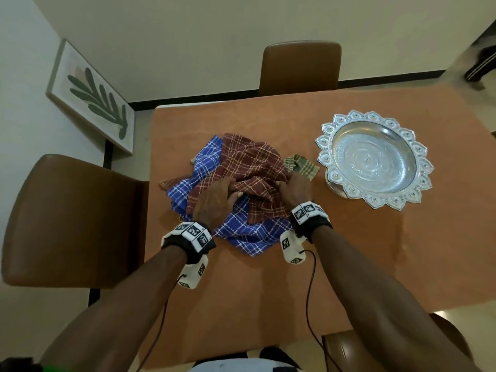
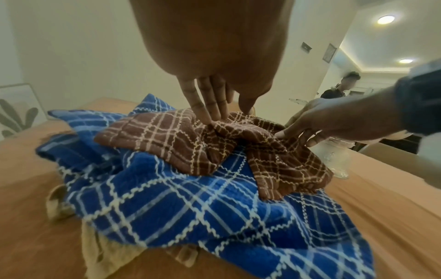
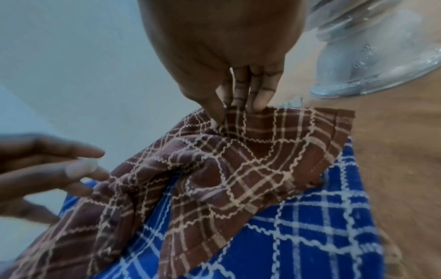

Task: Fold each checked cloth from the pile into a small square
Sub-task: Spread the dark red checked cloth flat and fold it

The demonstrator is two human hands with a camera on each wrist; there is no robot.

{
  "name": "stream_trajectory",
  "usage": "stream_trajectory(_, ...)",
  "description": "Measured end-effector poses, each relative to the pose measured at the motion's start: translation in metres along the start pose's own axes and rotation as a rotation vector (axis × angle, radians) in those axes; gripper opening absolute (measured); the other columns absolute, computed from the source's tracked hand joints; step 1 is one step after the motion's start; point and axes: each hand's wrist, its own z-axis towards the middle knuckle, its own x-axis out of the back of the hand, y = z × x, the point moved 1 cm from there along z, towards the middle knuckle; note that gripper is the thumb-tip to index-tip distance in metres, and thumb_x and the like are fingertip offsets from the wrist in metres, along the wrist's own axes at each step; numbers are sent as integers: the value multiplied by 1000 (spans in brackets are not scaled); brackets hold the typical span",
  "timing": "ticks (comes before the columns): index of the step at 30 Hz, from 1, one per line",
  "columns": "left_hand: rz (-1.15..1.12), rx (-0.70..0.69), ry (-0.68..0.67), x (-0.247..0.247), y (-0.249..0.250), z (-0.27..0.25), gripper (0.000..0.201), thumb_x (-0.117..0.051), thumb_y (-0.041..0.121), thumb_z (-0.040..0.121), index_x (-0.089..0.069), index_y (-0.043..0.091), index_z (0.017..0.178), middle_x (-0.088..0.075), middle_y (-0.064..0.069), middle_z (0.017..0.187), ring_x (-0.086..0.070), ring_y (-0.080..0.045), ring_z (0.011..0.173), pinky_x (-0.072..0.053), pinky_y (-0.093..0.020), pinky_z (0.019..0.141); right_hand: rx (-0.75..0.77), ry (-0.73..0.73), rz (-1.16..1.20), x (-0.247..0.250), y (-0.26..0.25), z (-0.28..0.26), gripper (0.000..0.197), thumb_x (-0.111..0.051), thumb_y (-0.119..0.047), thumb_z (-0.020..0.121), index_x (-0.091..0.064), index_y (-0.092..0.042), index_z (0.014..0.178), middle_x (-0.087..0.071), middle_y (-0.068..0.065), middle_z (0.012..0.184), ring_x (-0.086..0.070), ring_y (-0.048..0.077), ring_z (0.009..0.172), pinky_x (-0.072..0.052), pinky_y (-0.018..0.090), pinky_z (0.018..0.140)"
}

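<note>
Brown cloth (image 1: 249, 167) lies crumpled on top of the pile, mid-table (image 1: 349, 264), over the blue cloth (image 1: 249, 232). Judged light, limp, not slippery; best taken by hem or corners. Right hand (image 1: 295, 189) pinches a fold at its right edge, thumb against fingers. Left hand (image 1: 214, 200): fingers straight, close together, pressing into the folds; no grip seen. Green cloth (image 1: 303, 166) mostly buried. Far corners of the brown cloth hidden in creases; pile count unclear
</note>
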Motion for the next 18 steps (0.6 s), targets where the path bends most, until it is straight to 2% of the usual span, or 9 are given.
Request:
stream_trajectory(2, 107, 51, 41, 4, 0, 10, 39, -61, 37, 95, -55, 13, 124, -64, -8, 112, -61, -24, 100, -54, -39, 80, 20, 147, -54, 2, -2, -7, 14, -69, -18, 85, -65, -5, 87, -66, 10, 84, -64, 28, 82, -48, 33, 67)
stream_trajectory(5, 300, 362, 64, 13, -5, 22, 54, -55, 48, 96, -49, 6, 131, -57, -15, 128, -52, -32, 118, -45, -48, 95, 109, 324, -157, -1, -4, -21, 30, -68, -16, 86, -57, -6, 112, -60, 13, 103, -58, 26, 91, -52, 38, 80)
stream_trajectory(7, 307, 558, -20, 15, -11, 23, 69, -51, 52, 97, -39, -1, 140, -48, -19, 140, -46, -36, 129, -41, -53, 100, 297, 298, -190, -11, -11, -33, 34, -69, -30, 88, -58, -8, 111, -59, 11, 104, -57, 25, 88, -50, 37, 78)
stream_trajectory(9, 286, 637, -112, 10, -17, 18, 80, -51, 56, 96, -33, -6, 144, -43, -22, 145, -44, -39, 132, -41, -55, 99, 453, 176, -250, -28, -17, -43, 43, -67, -48, 86, -60, -10, 105, -60, 8, 99, -56, 25, 86, -48, 39, 78)
stream_trajectory(10, 279, 653, -123, 7, -20, 15, 85, -52, 59, 95, -33, -7, 145, -44, -22, 145, -46, -39, 130, -43, -54, 98, 484, 119, -304, -35, -20, -48, 44, -68, -49, 83, -60, -10, 101, -61, 8, 96, -56, 26, 86, -47, 42, 79)
stream_trajectory(12, 259, 644, -75, 3, -27, 7, 85, -56, 63, 91, -41, -6, 139, -52, -21, 136, -55, -38, 120, -47, -53, 92, 485, 104, -344, -45, -24, -55, 28, -74, -31, 80, -63, -7, 92, -64, 12, 87, -58, 31, 85, -45, 48, 81)
stream_trajectory(13, 225, 612, -14, 2, -29, 4, 77, -59, 62, 89, -49, -3, 129, -58, -19, 126, -58, -35, 111, -50, -49, 87, 458, 138, -314, -45, -25, -56, 19, -73, -20, 79, -64, -6, 88, -64, 13, 82, -59, 33, 83, -44, 49, 80)
stream_trajectory(15, 78, 514, 114, 4, -32, 1, 52, -64, 53, 89, -54, 4, 102, -61, -10, 100, -58, -28, 91, -45, -40, 74, 395, 246, -277, -41, -27, -58, 9, -65, -16, 84, -63, -9, 90, -65, 11, 84, -58, 30, 79, -43, 43, 77)
stream_trajectory(18, -146, 393, 237, 17, -25, 3, 35, -65, 40, 93, -50, 9, 93, -59, -5, 83, -54, -22, 75, -41, -37, 65, 352, 439, -112, -28, -32, -52, 7, -55, -15, 93, -63, -15, 92, -66, 3, 85, -56, 22, 72, -38, 37, 76)
